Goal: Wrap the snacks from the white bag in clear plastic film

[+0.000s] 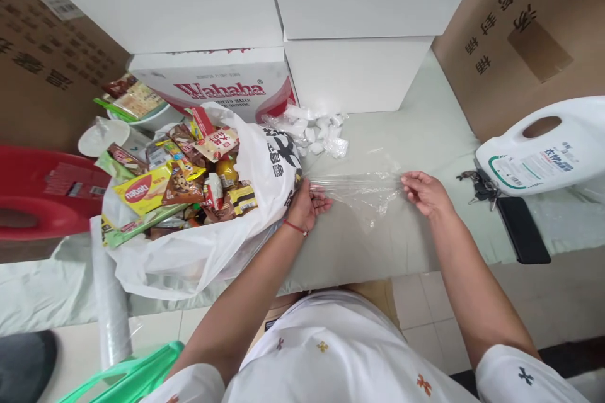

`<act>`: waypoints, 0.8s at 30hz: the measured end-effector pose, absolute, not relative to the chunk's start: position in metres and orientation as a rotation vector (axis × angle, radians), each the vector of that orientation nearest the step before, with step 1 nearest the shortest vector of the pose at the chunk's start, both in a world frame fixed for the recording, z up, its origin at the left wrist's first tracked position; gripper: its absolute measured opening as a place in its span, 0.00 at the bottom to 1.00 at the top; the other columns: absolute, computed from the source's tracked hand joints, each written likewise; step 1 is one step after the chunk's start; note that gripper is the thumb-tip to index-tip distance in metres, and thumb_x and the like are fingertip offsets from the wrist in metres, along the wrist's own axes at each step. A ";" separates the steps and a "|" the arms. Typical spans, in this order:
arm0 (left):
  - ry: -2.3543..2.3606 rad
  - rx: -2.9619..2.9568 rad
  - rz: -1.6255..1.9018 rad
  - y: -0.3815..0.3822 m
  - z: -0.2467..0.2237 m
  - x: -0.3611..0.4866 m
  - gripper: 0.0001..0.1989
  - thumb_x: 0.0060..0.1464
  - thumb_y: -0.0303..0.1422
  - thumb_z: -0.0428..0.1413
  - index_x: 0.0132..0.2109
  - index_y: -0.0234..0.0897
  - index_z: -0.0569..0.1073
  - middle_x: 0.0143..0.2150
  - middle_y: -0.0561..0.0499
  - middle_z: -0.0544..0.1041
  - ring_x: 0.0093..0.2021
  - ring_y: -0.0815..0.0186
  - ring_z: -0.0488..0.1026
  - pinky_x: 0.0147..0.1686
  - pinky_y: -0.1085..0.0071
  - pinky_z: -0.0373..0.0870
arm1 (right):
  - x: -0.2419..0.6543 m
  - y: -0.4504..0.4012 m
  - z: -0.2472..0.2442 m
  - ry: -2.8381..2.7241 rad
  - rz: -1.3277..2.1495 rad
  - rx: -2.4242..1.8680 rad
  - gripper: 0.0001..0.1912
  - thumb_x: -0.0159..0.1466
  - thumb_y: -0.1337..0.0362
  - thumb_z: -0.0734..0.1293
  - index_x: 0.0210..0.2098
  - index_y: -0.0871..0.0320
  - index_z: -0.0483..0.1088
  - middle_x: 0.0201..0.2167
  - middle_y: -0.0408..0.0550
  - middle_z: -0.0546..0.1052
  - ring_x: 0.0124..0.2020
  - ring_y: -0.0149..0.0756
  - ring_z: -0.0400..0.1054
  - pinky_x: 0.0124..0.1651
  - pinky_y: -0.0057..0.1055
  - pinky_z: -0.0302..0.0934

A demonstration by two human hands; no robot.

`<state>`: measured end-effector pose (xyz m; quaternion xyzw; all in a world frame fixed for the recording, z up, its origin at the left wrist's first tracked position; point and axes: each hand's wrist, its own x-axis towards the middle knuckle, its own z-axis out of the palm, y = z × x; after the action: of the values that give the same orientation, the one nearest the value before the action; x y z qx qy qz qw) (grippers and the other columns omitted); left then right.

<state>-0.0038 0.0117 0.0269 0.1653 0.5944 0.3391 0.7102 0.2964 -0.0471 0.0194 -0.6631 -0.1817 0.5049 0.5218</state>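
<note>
A thin clear plastic bag [363,192] lies stretched across the pale green table [378,245]. My left hand [308,201] pinches its left end, and my right hand [425,192] pinches its right end. Just left of my left hand sits a big white plastic bag [189,258] stuffed with snack packets [179,182], among them a yellow Nabati pack [142,190]. A red cord is around my left wrist.
A white detergent jug [543,151], keys [479,186] and a black phone [522,230] lie at the right. Small white wrapped pieces [314,129] lie behind. A Wahaha carton [217,85], white boxes, brown cartons and a red tub [42,195] ring the table. A film roll [111,302] stands lower left.
</note>
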 end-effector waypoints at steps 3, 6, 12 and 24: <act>1.384 0.358 0.765 0.000 0.031 -0.008 0.23 0.63 0.54 0.52 0.36 0.38 0.68 0.26 0.55 0.71 0.24 0.68 0.76 0.24 0.73 0.72 | 0.294 -0.073 0.015 -0.463 1.025 -1.647 0.26 0.42 0.58 0.83 0.35 0.58 0.73 0.25 0.39 0.73 0.21 0.25 0.66 0.17 0.18 0.58; 1.476 0.510 0.850 -0.031 0.036 -0.018 0.18 0.56 0.47 0.62 0.39 0.39 0.67 0.31 0.57 0.72 0.25 0.71 0.75 0.21 0.77 0.66 | 0.284 -0.091 0.013 -0.464 0.887 -1.647 0.25 0.46 0.56 0.81 0.38 0.58 0.72 0.28 0.38 0.72 0.21 0.24 0.67 0.18 0.21 0.60; 1.363 0.519 0.489 -0.085 0.041 -0.023 0.29 0.50 0.58 0.61 0.38 0.33 0.72 0.34 0.45 0.80 0.18 0.75 0.66 0.15 0.78 0.48 | 0.259 -0.102 0.015 -0.439 0.794 -1.643 0.22 0.51 0.53 0.78 0.39 0.56 0.71 0.31 0.38 0.71 0.21 0.24 0.67 0.20 0.24 0.63; 1.275 0.710 0.334 -0.074 0.035 -0.005 0.16 0.42 0.38 0.65 0.23 0.38 0.65 0.16 0.59 0.62 0.14 0.78 0.50 0.16 0.76 0.41 | 0.268 -0.108 0.003 -0.439 0.766 -1.659 0.23 0.51 0.52 0.78 0.39 0.56 0.70 0.31 0.38 0.71 0.21 0.25 0.65 0.20 0.24 0.61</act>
<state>-0.0054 -0.0740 0.0348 0.3227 0.5797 0.1520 0.7327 0.2675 -0.1081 0.0031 -0.7127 -0.1886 0.3293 0.5899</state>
